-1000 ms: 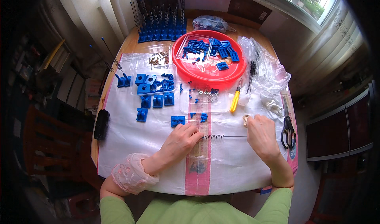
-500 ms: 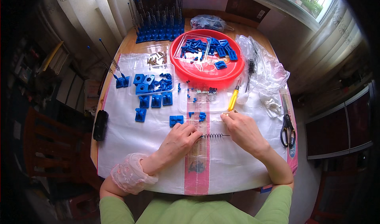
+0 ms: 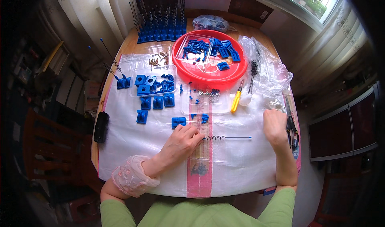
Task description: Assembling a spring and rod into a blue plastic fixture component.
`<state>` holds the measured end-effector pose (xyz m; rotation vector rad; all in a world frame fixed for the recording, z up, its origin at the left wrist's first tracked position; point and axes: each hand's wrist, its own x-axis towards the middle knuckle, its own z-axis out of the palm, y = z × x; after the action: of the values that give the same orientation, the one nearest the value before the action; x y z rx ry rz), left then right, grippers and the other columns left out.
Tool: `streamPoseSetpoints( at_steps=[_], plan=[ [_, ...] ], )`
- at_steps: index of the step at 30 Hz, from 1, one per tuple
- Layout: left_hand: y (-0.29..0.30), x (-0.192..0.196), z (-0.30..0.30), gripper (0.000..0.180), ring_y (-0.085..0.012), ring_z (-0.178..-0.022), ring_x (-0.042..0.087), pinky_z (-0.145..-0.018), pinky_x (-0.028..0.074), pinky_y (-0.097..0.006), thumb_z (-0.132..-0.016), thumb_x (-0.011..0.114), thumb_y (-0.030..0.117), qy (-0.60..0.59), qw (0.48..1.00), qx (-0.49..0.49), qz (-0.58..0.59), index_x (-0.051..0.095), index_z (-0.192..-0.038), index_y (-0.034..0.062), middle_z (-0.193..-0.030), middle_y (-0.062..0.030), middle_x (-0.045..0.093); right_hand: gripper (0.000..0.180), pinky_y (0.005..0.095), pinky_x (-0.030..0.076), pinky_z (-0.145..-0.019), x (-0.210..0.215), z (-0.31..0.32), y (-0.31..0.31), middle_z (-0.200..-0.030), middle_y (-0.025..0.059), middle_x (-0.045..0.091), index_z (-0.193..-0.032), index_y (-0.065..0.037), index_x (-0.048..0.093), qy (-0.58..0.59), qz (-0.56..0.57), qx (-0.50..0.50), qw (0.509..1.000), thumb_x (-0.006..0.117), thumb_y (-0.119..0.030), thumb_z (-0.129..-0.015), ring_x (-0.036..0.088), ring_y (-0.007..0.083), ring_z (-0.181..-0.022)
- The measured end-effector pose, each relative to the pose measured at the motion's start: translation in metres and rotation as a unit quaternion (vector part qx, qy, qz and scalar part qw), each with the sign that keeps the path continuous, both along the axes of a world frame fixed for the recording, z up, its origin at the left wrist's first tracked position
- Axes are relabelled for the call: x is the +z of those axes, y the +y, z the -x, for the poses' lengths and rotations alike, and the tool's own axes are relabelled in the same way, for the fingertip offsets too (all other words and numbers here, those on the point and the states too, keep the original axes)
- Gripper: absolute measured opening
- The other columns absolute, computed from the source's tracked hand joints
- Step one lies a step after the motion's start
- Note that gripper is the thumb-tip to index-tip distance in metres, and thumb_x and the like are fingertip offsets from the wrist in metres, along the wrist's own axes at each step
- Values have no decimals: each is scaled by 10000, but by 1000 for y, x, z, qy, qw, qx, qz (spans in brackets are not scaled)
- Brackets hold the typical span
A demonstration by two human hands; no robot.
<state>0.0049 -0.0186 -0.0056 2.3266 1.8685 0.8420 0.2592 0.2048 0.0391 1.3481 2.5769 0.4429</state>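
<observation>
Left fingers (image 3: pixel 197 138) — at left end of coiled wire (image 3: pixel 218 138)

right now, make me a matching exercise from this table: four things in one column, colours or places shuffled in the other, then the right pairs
Column one
1. spring wire
2. screwdriver
3. scissors
4. round basin

Column two
A. yellow-handled
B. red, with blue parts in it
C. held at one end by the left hand
D. black-handled, beside the right hand

Right pairs: 1-C, 2-A, 3-D, 4-B
</observation>
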Motion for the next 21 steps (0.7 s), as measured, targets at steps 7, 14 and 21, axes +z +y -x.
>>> streamPoseSetpoints(
  at_steps=[7, 14, 21],
  plan=[
    [-1, 1, -1, 316, -213, -940, 638, -820, 464, -358, -852, 780, 81, 5, 1000, 2, -6, 706, -1159, 81, -991, -37, 672, 176, 386, 598, -761, 26, 4, -3, -882, 172, 775, -878, -47, 795, 46, 35, 5, 998, 844, -204, -814, 779, 292, -865],
    [-3, 7, -4, 377, -198, -929, 633, -809, 455, -349, -837, 803, 88, 13, 1000, -2, -20, 706, -1201, 90, -980, -25, 673, 625, 369, 568, -838, 35, 11, 28, -1038, 161, 728, -1298, 27, 627, 364, 272, 12, 891, 906, -217, -795, 698, 259, -910],
    [-3, 19, -4, 406, -182, -884, 629, -788, 448, -343, -835, 832, 102, 15, 997, 5, -73, 711, -1222, 106, -968, -14, 673, 693, 368, 552, -892, 5, 19, 40, -1157, 138, 670, -1327, -7, 622, 426, 289, 77, 854, 938, -270, -770, 638, 236, -1000]
  ],
)
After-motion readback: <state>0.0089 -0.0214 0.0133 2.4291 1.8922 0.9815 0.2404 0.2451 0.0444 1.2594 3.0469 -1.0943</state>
